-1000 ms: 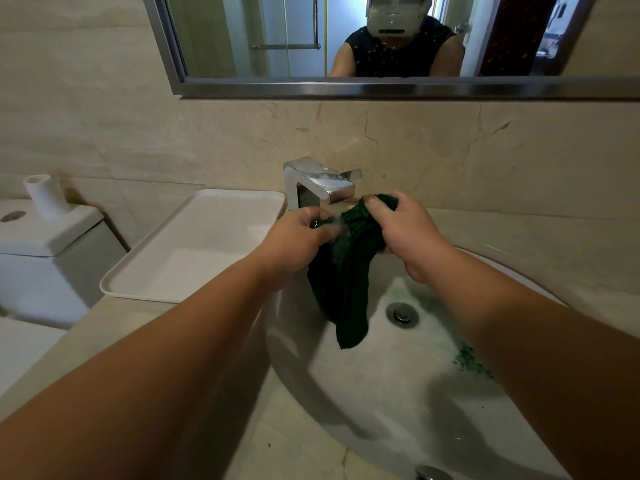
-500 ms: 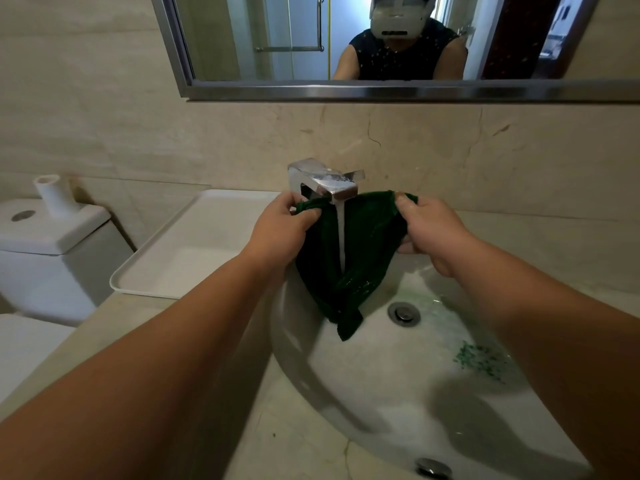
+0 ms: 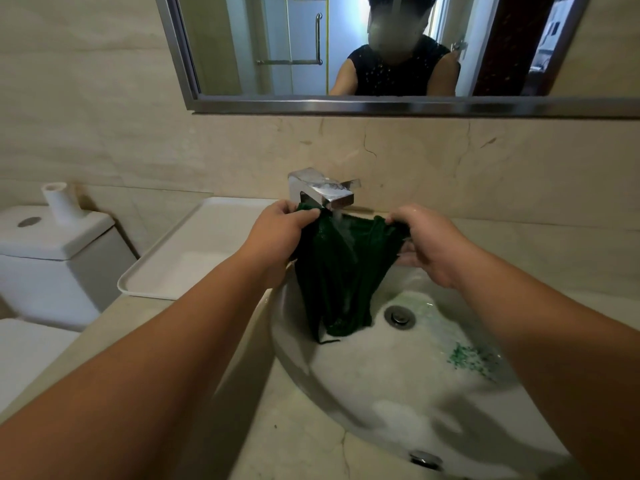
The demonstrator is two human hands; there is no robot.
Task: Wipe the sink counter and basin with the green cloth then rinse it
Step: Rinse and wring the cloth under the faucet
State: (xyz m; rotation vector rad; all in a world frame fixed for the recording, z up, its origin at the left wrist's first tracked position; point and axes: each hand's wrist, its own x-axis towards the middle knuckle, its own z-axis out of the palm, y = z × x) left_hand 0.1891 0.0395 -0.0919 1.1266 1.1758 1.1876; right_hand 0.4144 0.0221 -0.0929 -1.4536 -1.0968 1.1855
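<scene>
Centre frame, over the white basin (image 3: 381, 386), the green cloth (image 3: 339, 271) hangs under the running faucet (image 3: 325, 192). Its top corners are pinched in the curled fingers of the left hand (image 3: 277, 233) and right hand (image 3: 429, 244). The hands are wider apart than a second ago, and the cloth is spread, no longer bunched.

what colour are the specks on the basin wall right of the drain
Green, matching the cloth; the specks show on the white basin in the head view.
</scene>
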